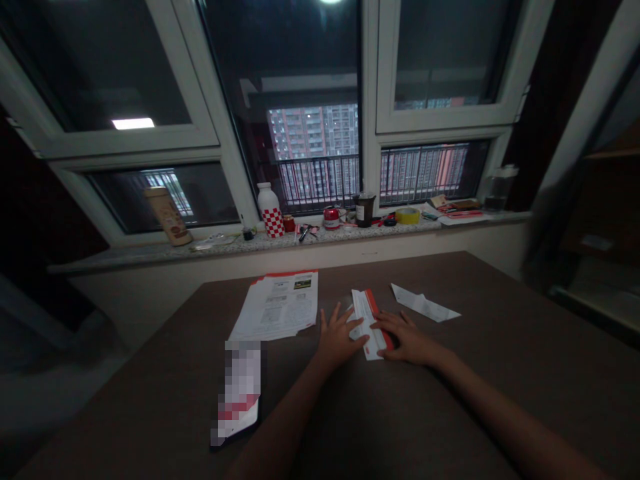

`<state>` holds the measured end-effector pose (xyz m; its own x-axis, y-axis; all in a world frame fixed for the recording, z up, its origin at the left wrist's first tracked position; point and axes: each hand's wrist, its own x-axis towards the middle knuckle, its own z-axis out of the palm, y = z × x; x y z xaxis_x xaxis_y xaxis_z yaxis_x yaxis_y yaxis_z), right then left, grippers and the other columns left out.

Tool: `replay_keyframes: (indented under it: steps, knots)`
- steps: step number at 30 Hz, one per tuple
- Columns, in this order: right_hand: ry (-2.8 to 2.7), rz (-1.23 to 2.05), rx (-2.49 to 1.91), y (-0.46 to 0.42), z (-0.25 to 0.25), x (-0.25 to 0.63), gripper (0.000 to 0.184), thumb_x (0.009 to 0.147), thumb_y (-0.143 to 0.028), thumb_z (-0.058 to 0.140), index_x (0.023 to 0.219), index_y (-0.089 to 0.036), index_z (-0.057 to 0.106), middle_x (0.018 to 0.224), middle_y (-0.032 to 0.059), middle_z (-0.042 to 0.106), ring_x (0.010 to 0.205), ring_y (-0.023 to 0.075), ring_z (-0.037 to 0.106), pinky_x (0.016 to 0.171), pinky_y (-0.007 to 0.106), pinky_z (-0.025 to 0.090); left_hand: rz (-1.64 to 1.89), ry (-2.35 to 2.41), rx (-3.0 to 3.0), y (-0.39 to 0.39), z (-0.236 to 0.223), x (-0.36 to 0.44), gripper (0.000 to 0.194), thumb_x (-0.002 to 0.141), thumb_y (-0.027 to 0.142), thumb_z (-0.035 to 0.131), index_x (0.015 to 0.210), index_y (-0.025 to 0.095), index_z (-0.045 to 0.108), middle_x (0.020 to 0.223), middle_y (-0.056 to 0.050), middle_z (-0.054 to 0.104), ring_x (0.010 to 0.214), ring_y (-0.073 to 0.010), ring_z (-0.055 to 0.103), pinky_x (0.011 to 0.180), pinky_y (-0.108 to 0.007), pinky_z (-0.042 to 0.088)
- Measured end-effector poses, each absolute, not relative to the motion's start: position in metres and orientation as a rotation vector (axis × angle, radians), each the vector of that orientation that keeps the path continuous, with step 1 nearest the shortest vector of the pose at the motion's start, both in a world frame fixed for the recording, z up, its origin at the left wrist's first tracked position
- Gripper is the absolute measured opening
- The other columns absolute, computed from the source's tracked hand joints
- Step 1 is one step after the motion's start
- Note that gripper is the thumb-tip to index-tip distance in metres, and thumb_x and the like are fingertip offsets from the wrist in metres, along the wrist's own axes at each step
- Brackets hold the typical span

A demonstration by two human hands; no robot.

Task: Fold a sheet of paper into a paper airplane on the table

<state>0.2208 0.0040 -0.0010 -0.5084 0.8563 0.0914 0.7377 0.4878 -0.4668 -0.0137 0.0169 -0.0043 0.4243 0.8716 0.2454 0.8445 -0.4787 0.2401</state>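
A narrow folded strip of printed paper (363, 305), white with a red-orange band along its right side, lies on the dark table in front of me. My left hand (339, 337) rests at its left edge, fingers spread, the thumb reaching onto the paper. From the right, my right hand (406, 339) lies across the red band with its fingers stretched out and pressing on the strip. Part of the strip is hidden under the fingers. Right of it sits a second folded white paper (425, 304), touched by neither hand.
A stack of printed sheets (280, 307) lies at the left of the table (480, 400). Nearer me is a phone-like device (243, 393) with a pixelated surface. Along the windowsill (220, 247) stand a checkered bottle (271, 212), a tan tumbler (167, 217), a dark cup (364, 211) and yellow tape (407, 216).
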Motion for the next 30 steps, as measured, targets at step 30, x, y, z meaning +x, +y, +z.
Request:
replay_keyframes:
  steps: [30]
  knots:
    - [-2.354,0.473,-1.151,0.006,-0.001,0.214,0.030,0.090,-0.046,0.054,0.112,-0.030,0.068,0.113,0.0051,0.063,0.116,0.0249,0.053,0.114,0.050,0.022,0.617,1.436,2.504,0.022,-0.009,-0.018,0.028,0.082,0.043,0.066,0.108,0.033,0.066,0.141,0.002,0.049,0.139,-0.0283,0.025,0.114,-0.061,0.006]
